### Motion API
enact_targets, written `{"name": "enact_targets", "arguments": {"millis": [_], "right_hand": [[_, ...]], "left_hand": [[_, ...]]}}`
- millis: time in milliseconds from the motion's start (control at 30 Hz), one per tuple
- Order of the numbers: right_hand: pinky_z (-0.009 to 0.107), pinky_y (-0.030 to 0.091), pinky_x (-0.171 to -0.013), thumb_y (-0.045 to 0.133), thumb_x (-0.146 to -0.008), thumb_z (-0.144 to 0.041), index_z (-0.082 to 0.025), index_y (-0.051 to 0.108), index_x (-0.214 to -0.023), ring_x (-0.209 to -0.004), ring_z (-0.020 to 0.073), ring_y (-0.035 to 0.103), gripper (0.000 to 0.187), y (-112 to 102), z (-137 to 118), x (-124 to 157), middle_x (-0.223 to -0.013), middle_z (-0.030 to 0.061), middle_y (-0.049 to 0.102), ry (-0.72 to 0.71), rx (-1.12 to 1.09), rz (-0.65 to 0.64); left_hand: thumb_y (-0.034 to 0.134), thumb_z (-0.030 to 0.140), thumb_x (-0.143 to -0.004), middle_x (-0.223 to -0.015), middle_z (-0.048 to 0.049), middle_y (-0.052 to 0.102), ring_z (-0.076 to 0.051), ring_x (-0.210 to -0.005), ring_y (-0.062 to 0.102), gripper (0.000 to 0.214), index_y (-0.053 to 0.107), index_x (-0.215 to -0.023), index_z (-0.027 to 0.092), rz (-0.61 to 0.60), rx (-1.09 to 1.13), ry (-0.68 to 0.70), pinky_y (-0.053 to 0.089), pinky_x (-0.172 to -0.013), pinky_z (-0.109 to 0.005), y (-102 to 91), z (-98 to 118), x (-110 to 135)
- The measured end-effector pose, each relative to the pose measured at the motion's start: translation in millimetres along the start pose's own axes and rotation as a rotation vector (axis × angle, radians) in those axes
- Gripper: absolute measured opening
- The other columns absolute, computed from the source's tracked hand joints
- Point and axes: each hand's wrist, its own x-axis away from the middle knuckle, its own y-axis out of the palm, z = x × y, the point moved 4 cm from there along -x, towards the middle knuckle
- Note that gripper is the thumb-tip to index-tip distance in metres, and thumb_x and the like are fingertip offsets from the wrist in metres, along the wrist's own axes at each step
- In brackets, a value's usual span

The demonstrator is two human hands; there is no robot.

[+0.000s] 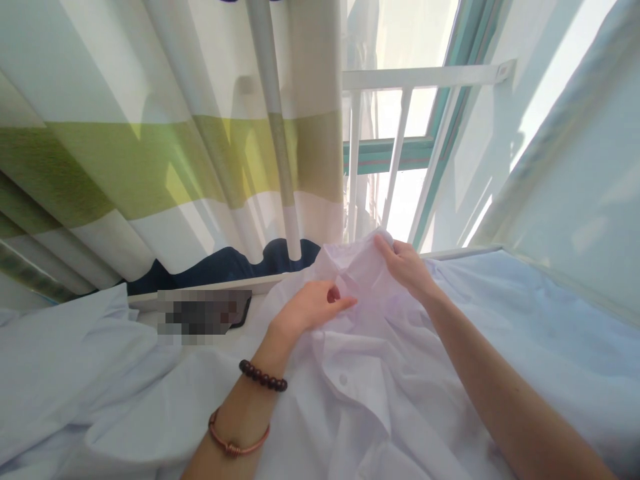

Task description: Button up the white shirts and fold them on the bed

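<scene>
Pinching a white, buttoned cloth shirt (367, 393), our right hand (404, 261) has the garment's length nearward, our half-curled left hand (309, 305) leftward, hold unclear.

Shirt (360, 393) across middle of surface (263, 288), collar end (353, 255) at far edge, right hand (405, 263) on it. Left hand (315, 307) over shirt, left of right hand. Phone-like item (210, 313) near far edge, left of shirt. Beyond far edge: curtain (240, 160) left; railing (425, 78) right, window frame (395, 157) behind it.
</scene>
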Motion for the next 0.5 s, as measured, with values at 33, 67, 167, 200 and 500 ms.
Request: {"name": "enact_targets", "arguments": {"millis": [33, 67, 167, 200, 500], "right_hand": [[0.024, 0.028, -0.042, 0.049, -0.081, -0.071, -0.021, 0.041, -0.057, -0.049, 0.0108, 0.039, 0.056, 0, 0, 0, -0.052, -0.0029, 0.039, -0.009, -0.004, -0.004], [0.024, 0.029, -0.043, 0.049, -0.08, -0.073, -0.021, 0.043, -0.058, -0.05, 0.0111, 0.04, 0.057, 0, -1, 1, -0.052, -0.0028, 0.04, -0.017, -0.011, 0.001], [0.024, 0.03, -0.044, 0.05, -0.078, -0.075, -0.02, 0.047, -0.061, -0.051, 0.0112, 0.042, 0.058, -3, -5, 2, -0.053, -0.003, 0.042, -0.029, -0.057, 0.019], [0.024, 0.031, -0.044, 0.05, -0.078, -0.076, -0.019, 0.048, -0.062, -0.051, 0.0111, 0.042, 0.059, -4, -6, 2, -0.054, -0.003, 0.043, -0.027, -0.08, 0.016], [0.023, 0.04, -0.046, 0.056, -0.078, -0.075, -0.018, 0.06, -0.07, -0.053, 0.0123, 0.051, 0.058, -21, -25, 5, -0.058, -0.0018, 0.051, -0.133, -0.34, 0.031]], "left_hand": [[0.06, 0.066, -0.077, -0.081, -0.0056, 0.07, -0.022, -0.072, 0.063, 0.048, 0.068, -0.082, 0.019, -0.02, -0.02, 0.005, 0.045, -0.062, -0.031, 6.4, 1, -1], [0.062, 0.064, -0.077, -0.084, -0.0058, 0.071, -0.023, -0.074, 0.064, 0.047, 0.069, -0.087, 0.019, -0.017, -0.037, 0.015, 0.045, -0.064, -0.031, 10.8, 3, -3], [0.062, 0.053, -0.08, -0.091, -0.0047, 0.071, -0.022, -0.079, 0.063, 0.036, 0.068, -0.092, 0.019, 0.06, -0.026, 0.084, 0.046, -0.069, -0.031, 13.5, 10, -5], [0.062, 0.048, -0.081, -0.091, -0.0043, 0.071, -0.021, -0.079, 0.063, 0.031, 0.068, -0.091, 0.019, 0.092, 0.013, 0.11, 0.047, -0.07, -0.03, 12.1, 13, -6], [0.059, 0.037, -0.084, -0.071, -0.0004, 0.066, -0.014, -0.058, 0.059, 0.02, 0.062, -0.085, 0.018, 0.322, 0.491, 0.08, 0.047, -0.061, -0.027, -5.8, 2, -11]]}}
